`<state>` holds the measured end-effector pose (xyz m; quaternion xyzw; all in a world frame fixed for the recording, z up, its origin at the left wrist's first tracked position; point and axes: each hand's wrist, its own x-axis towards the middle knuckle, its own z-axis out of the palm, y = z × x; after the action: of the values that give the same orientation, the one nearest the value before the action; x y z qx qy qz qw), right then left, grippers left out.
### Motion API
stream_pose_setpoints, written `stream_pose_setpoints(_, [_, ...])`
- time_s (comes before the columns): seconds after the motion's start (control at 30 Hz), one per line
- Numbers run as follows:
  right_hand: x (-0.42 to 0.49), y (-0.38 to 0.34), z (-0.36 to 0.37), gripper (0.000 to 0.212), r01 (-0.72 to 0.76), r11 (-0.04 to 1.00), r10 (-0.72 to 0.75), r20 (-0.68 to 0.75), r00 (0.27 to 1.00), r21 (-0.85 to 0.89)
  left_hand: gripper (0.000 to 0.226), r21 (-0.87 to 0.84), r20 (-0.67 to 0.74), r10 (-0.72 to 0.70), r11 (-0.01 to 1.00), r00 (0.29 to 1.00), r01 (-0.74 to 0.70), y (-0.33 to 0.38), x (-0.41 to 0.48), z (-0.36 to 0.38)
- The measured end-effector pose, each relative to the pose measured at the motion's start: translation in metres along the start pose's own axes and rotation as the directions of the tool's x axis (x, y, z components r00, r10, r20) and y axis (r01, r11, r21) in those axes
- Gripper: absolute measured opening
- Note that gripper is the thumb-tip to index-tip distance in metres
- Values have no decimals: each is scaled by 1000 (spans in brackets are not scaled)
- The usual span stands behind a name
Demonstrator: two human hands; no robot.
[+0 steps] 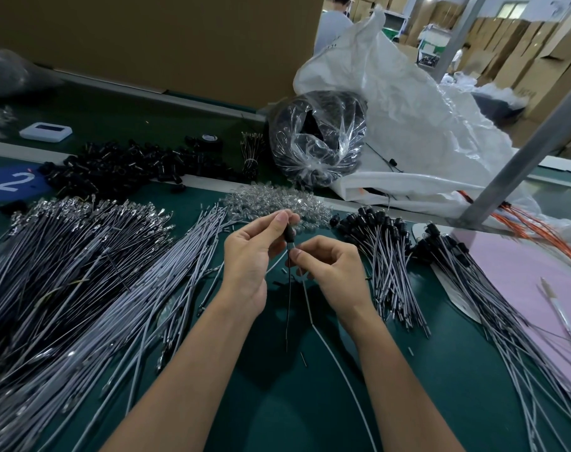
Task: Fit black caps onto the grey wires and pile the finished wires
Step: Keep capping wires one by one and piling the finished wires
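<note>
Above the green mat, my left hand [250, 252] pinches a black cap [290, 234] between thumb and fingertips. Just below it, my right hand [333, 265] pinches the wires running out of the cap: a thin black wire [289, 308] hangs straight down and a grey wire [339, 363] trails toward me. Loose grey wires [91, 288] lie fanned across the left of the mat. Capped wires [387, 256] are piled to the right, with a second capped pile [467, 265] beyond. Loose black caps [121, 168] are heaped at the back left.
Clear LED bulbs [274, 203] lie heaped behind my hands. A plastic bag of black parts [316, 138] and a large white sack [408, 125] stand at the back right. A grey metal post [522, 151] slants over a pink sheet [519, 272]. Orange wires [538, 230] lie far right.
</note>
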<state>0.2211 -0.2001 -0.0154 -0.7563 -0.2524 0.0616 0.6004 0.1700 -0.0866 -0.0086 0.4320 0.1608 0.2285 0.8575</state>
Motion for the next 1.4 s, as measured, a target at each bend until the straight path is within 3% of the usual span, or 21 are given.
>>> stream_pose_setpoints(0.2, [0,3,2,3,13,1000,-13,22,1000,19,9,79,32,5,997,999,-7,-4,-1,1])
stream_pose_setpoints(0.4, [-1,2,1,11,36,994,-38,17,999,102,7,268,-73,195,948,978,-170,-8,0,2])
stream_pose_setpoints(0.67, [-1,4,7,9,21,992,-26,40,999,126,13,341,-100,303,905,948,-254,-11,0,7])
stream_pose_setpoints(0.87, [1,6,8,13,30,997,-29,-17,999,67,12,174,-85,147,976,985,-131,-8,0,4])
stream_pose_setpoints(1.07, [4,9,2,10,24,998,-19,-96,995,52,17,254,97,-47,967,994,20,-6,-2,1])
stream_pose_setpoints(1.23, [5,10,0,10,50,999,-48,-156,987,5,4,316,73,-69,948,995,42,-10,-3,4])
stream_pose_setpoints(1.4, [5,10,1,10,46,999,-44,-124,991,12,13,268,42,-12,964,999,0,-10,-4,5])
